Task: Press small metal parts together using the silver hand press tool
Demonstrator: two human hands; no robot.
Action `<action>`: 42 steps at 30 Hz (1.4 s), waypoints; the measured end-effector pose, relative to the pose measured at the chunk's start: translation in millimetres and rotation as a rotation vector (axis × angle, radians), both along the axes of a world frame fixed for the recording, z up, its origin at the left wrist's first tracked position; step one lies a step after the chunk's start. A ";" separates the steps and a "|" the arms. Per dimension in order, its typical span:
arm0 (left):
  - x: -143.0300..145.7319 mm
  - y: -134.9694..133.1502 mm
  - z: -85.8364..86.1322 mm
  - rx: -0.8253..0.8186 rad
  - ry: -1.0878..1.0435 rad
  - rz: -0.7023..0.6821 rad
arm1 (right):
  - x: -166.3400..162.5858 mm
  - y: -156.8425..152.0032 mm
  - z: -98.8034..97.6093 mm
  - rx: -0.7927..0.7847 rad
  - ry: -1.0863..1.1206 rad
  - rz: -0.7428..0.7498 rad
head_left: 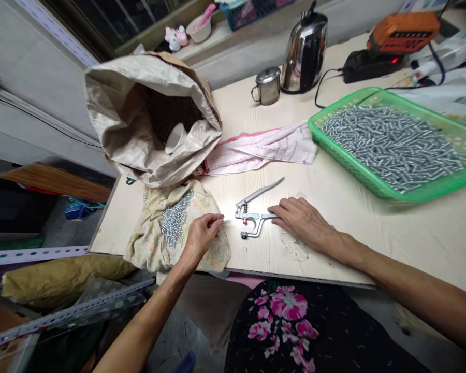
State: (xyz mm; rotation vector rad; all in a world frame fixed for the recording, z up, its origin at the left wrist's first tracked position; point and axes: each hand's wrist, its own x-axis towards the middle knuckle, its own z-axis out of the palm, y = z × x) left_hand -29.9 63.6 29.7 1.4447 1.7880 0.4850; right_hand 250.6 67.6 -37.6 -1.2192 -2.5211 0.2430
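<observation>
While right hand (301, 220) flattens steel pliers (254, 215); screws glint.

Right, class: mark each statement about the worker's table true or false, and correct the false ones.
1. The right hand rests on the handle of the metal pliers. True.
2. The green basket holds folded cloth. False: it holds small silver metal pieces.
3. The left hand pinches something small beside the pliers' head. True.
4. The kettle stands inside the paper sack. False: it stands on the table beside a steel mug.
</observation>
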 end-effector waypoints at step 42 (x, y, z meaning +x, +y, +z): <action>43.0 9.6 -13.0 -0.457 -0.030 -0.057 | -3.7 -5.1 0.5 0.083 -0.054 -0.016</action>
